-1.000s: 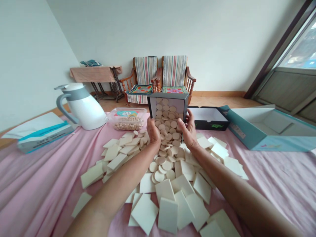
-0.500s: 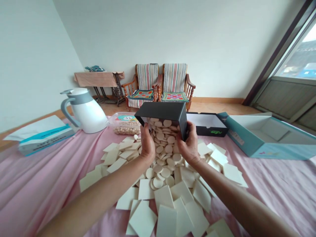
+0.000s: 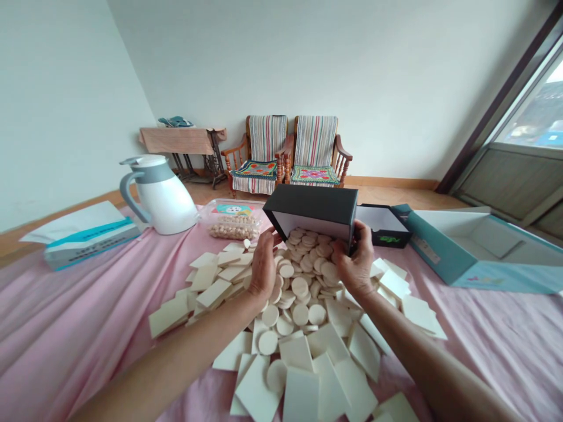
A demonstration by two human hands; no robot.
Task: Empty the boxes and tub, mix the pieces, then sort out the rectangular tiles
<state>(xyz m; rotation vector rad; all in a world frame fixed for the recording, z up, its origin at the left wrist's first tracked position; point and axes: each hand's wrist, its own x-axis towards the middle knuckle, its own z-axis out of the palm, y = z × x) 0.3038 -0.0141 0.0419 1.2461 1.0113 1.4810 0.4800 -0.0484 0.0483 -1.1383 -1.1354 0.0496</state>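
Observation:
A black box (image 3: 312, 201) with a pale inside is tipped with its open side toward me. Round pale discs (image 3: 300, 287) spill from it into a heap. My right hand (image 3: 355, 258) grips the box's right end, thumb at the opening. At its lower left edge, my left hand (image 3: 264, 264) is curled against the box, fingertips partly hidden behind it. Under and around the discs lie many square pale tiles (image 3: 301, 387), scattered over a pink cloth (image 3: 109, 328).
Left stand a white jug (image 3: 165, 202) with a grey handle and a tissue pack (image 3: 92, 243). A clear plastic tub (image 3: 233, 225) of small pale pieces sits behind the tiles. Right are another black box part (image 3: 387, 234) and an open blue box (image 3: 461, 258). Two chairs (image 3: 268, 140) stand beyond.
More discs have slid out of the black box onto the tiles, some rolling toward me. The box has shifted right relative to my left hand, which sits lower at its edge.

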